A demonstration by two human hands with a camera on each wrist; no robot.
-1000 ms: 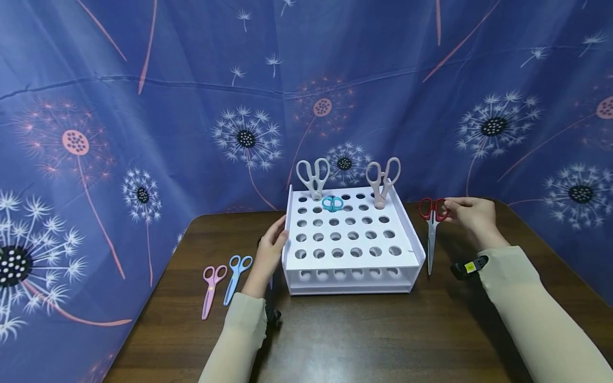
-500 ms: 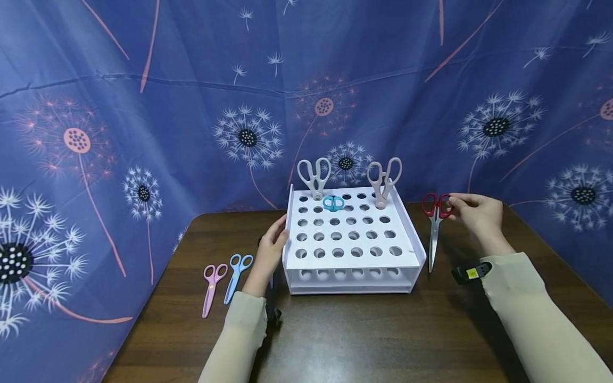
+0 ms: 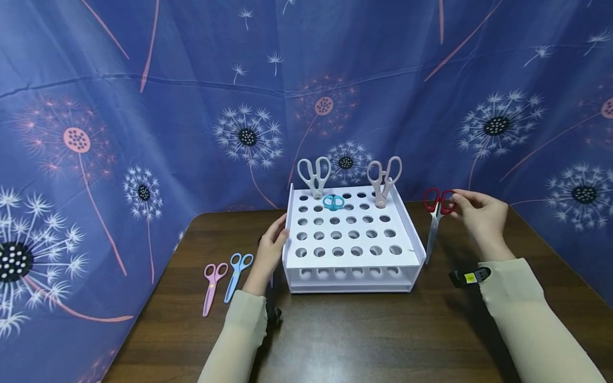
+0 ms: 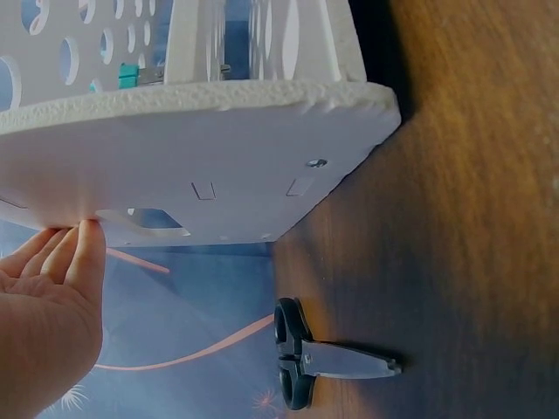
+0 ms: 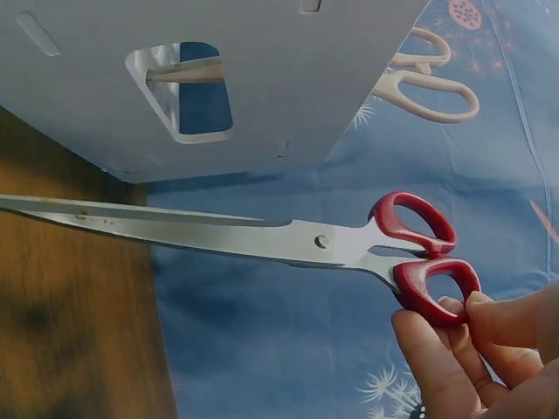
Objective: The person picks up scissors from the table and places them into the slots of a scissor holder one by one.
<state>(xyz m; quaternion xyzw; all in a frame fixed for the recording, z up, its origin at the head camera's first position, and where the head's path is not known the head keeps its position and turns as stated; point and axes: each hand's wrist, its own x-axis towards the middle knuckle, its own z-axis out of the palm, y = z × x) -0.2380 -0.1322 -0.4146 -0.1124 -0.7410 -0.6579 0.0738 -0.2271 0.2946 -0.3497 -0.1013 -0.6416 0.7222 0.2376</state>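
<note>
My right hand (image 3: pixel 483 221) pinches one finger loop of the red-handled scissors (image 3: pixel 435 218) between thumb and fingers, to the right of the white perforated rack (image 3: pixel 345 260). The blades point down in the head view, their tip close to the rack's front right corner. In the right wrist view the long silver blades (image 5: pixel 262 240) lie almost together. My left hand (image 3: pixel 269 250) rests against the rack's left side, its fingers (image 4: pixel 86 257) straight on the side panel. Grey-white scissors (image 3: pixel 316 181), beige scissors (image 3: pixel 381 183) and small teal scissors (image 3: pixel 333 202) stand in rear holes.
Pink scissors (image 3: pixel 209 290) and blue scissors (image 3: pixel 234 279) lie left of my left forearm on the wooden table (image 3: pixel 345 340). Black-handled scissors (image 4: pixel 301 353) lie beside the rack in the left wrist view. A blue patterned cloth (image 3: pixel 191 106) hangs behind the table.
My right hand has risen and shifted slightly right with the red-handled scissors, whose tip has lifted and swung a little toward the rack. My left hand stays at the rack's side.
</note>
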